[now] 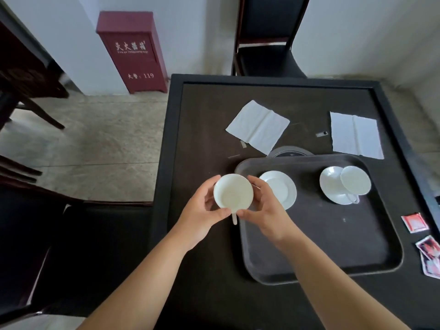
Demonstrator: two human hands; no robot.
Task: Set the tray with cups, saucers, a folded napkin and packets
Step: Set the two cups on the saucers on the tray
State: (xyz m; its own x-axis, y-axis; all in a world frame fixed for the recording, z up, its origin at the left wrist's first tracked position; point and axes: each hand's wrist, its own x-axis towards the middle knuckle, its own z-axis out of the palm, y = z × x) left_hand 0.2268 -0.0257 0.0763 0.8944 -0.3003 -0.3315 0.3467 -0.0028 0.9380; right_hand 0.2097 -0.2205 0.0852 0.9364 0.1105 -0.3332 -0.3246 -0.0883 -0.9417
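Cup [233, 191], white, empty, held by both hands above table edge.

packets [429, 256] cut by right edge; print blurred.

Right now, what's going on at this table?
A person holds a white cup in both hands, left hand and right hand, above the tray's left edge beside an empty saucer. A second cup already sits on the other saucer. Two napkins and packets lie outside the tray.
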